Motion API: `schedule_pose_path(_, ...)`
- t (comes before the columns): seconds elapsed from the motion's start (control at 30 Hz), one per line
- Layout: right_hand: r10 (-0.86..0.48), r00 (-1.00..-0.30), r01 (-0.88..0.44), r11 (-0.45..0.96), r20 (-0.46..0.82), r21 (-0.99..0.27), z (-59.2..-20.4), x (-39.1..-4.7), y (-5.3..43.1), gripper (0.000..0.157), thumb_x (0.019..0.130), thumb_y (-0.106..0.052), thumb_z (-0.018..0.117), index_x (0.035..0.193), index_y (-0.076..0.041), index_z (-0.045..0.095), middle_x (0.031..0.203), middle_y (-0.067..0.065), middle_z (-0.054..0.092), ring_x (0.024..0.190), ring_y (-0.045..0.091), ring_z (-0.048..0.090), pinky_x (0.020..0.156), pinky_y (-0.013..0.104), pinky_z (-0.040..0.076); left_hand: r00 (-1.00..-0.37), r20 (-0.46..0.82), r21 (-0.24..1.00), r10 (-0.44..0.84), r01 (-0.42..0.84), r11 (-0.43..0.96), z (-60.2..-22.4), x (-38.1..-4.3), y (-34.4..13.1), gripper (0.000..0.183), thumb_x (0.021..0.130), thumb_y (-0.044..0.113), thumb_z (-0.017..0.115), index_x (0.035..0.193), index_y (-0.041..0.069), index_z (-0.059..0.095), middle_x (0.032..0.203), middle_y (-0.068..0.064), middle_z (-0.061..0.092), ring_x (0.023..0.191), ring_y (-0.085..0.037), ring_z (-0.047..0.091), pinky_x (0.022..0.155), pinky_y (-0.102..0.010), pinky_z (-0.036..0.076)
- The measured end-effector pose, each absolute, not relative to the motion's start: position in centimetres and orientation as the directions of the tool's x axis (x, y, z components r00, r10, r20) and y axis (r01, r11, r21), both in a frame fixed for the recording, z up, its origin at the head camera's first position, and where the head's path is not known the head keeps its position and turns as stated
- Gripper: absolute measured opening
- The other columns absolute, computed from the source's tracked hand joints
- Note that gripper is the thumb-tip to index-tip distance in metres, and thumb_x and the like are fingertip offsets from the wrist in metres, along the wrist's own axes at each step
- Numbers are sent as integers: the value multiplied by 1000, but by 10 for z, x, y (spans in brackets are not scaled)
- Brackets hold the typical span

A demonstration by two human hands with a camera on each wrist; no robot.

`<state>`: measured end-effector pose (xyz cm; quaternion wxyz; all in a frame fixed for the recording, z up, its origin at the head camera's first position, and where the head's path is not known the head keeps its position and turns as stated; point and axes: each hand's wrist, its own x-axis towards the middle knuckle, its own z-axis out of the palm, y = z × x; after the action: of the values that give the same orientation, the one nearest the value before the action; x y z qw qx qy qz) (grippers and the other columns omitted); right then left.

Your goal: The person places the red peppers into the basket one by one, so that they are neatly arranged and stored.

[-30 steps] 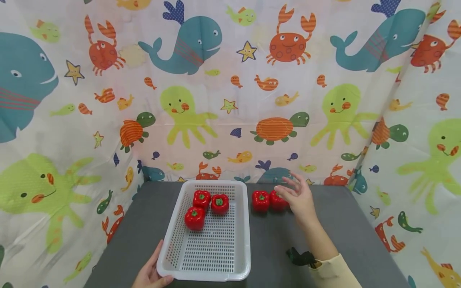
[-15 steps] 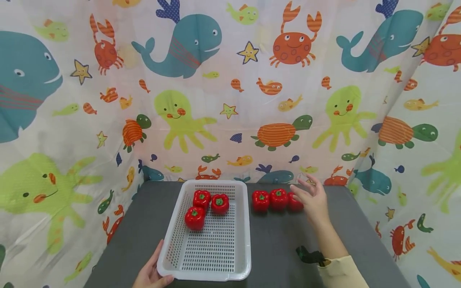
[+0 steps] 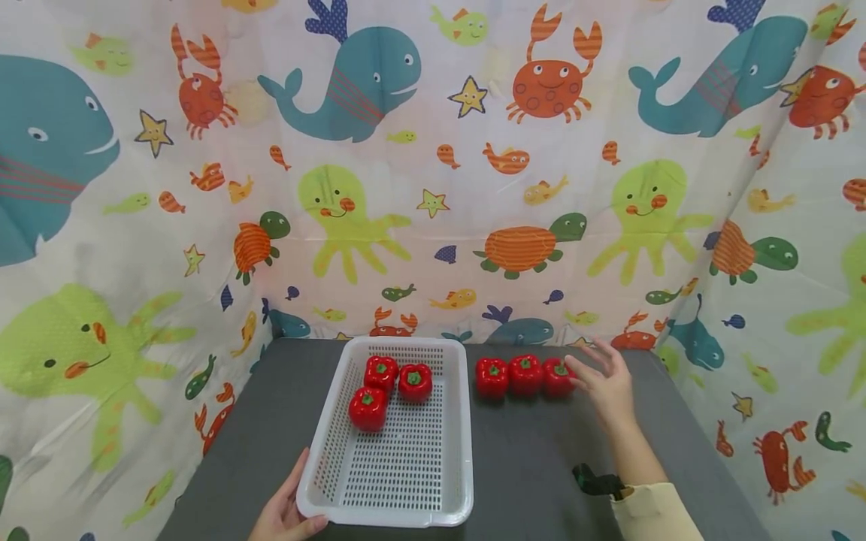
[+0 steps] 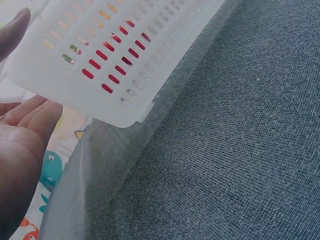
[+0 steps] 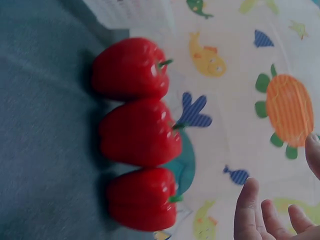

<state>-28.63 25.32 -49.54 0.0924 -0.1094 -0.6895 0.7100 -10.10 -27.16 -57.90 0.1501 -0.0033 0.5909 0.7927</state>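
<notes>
My left hand (image 3: 286, 505) holds the near left corner of a white perforated plastic basket (image 3: 464, 451), thumb at the front rim and fingers along the left side. Inside the basket sit three glossy red bell peppers (image 3: 368, 409) with green stems, grouped toward the back left. Right of the basket, three more red bell peppers (image 3: 525, 376) stand in a touching row. My right hand (image 3: 612, 387) hovers near the rightmost pepper (image 3: 558, 378), fingers spread and loosely bent, holding nothing. The right wrist view shows its fingertips (image 5: 246, 205) apart from the row of peppers (image 5: 140, 132).
The grey cloth-covered tabletop (image 3: 521, 466) carries everything. A white curtain (image 3: 433, 248) printed with sea animals stands behind it and along both sides. A dark strap (image 3: 595, 481) is at the right wrist, by a cream sleeve (image 3: 652, 511).
My right hand has moved to the right, from above the pepper row to beyond its right end, uncovering the middle and rightmost peppers. My left hand and the basket have stayed put.
</notes>
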Motion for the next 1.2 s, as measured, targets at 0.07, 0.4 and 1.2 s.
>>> schedule_pose_path(0.07, 287, -957, 31, -29, -38, -999, -500, -289, 258, 84, 86, -31, 81, 155, -18, 34, 154, 16, 43, 91, 0, 69, 82, 28, 64, -955, -183, 935, 235, -243, -259, -579, -101, -271, 105, 95, -9, 61, 162, 23, -13, 169, -16, -6, 150, -49, 9, 110, -51, 48)
schedule_pose_path(0.4, 305, -948, 101, 20, -90, -995, -531, -298, 282, 104, 85, -33, 82, 163, -24, 14, 163, 18, 31, 88, -3, 66, 76, 29, 65, -958, -186, 936, 219, -240, -259, -579, -101, -271, 104, 95, -8, 62, 162, 23, -11, 169, -16, -5, 150, -49, 8, 110, -49, 48)
schedule_pose_path(1.2, 77, -969, 244, 137, -236, -960, -584, -317, 282, 105, 91, -27, 77, 164, -28, 1, 166, 26, 13, 115, 38, 67, 84, 51, 63, -951, -191, 932, 245, -254, -260, -582, -103, -274, 108, 92, -12, 62, 162, 22, -14, 169, -18, -6, 150, -46, 14, 111, -53, 45)
